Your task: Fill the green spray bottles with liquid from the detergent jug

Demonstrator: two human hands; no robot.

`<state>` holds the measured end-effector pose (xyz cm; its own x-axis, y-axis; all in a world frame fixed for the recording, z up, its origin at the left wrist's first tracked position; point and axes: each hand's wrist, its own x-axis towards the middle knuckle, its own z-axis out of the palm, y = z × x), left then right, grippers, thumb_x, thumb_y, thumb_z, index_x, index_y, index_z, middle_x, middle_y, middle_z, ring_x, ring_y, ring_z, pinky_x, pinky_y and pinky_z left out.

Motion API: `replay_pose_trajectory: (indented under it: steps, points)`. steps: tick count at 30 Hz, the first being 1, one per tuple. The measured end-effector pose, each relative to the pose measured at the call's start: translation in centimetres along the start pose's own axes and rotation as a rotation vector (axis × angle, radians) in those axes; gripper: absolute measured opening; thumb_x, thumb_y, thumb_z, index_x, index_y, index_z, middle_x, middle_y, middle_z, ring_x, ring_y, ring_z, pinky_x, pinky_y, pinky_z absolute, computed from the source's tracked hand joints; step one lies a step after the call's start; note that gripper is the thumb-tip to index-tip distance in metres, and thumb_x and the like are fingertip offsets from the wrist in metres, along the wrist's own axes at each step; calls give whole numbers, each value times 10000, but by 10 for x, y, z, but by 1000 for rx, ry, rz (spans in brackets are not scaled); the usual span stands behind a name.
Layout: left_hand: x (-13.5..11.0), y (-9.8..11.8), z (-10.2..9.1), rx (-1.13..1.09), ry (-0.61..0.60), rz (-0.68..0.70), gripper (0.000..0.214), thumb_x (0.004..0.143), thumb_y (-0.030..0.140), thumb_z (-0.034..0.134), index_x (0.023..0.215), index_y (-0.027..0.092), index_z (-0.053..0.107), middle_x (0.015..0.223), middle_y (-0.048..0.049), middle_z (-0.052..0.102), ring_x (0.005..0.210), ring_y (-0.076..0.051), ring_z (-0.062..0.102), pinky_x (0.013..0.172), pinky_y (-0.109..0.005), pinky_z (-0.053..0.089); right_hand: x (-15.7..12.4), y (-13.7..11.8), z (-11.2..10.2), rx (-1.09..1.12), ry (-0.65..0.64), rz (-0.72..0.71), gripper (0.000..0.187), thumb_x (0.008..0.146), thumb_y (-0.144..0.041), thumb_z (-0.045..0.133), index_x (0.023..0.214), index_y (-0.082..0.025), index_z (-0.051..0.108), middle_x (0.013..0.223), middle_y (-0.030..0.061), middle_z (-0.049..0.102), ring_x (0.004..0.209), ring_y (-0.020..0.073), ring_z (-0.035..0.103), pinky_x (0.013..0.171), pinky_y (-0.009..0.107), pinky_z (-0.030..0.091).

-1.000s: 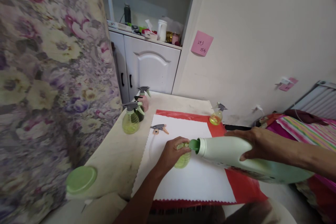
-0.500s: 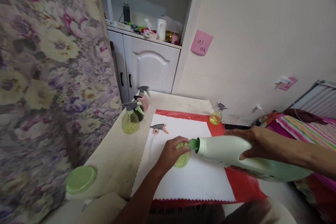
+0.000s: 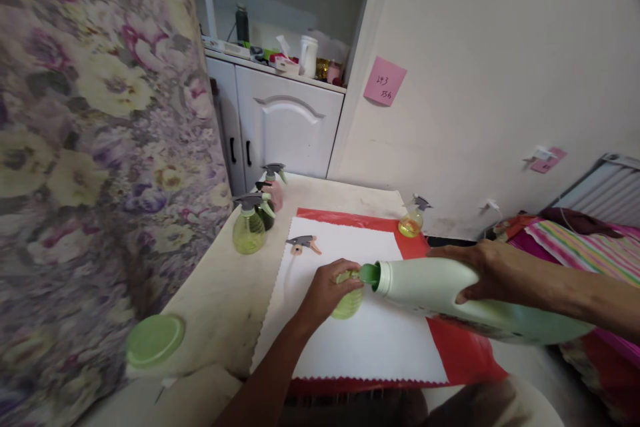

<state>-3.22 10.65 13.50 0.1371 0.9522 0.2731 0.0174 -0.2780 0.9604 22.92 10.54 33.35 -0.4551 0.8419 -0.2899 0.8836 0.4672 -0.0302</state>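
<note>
My left hand (image 3: 331, 287) is closed around the neck of a small yellow-green spray bottle body (image 3: 349, 303) standing on a white scallop-edged sheet (image 3: 385, 353). In my right hand (image 3: 480, 273) is a large pale green jug (image 3: 430, 283), tilted nearly flat. Its green spout (image 3: 371, 274) rests at or just beside the small bottle's mouth. Whether liquid is flowing I cannot tell. A grey and peach spray trigger head (image 3: 305, 243) lies on the sheet beyond my left hand.
At the table's left stand a green spray bottle (image 3: 249, 230), a dark bottle and a pink spray bottle (image 3: 273, 190). A yellow spray bottle (image 3: 411, 220) stands at the far right corner. A green round lid (image 3: 156, 340) sits at the near left. Red cloth (image 3: 465, 353) lies under the sheet.
</note>
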Motion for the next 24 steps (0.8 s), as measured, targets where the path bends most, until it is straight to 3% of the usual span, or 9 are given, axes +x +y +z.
replay_pose_trajectory:
  steps: [24]
  points:
    - [0, 1, 0, 11, 2, 5, 182, 738, 233, 684, 914, 202, 718, 922, -33, 700, 899, -208, 633, 824, -301, 454, 0, 5, 4, -13, 40, -25, 565, 702, -291, 692, 1257, -296, 589, 946, 48, 754, 849, 296, 700, 720, 373, 526]
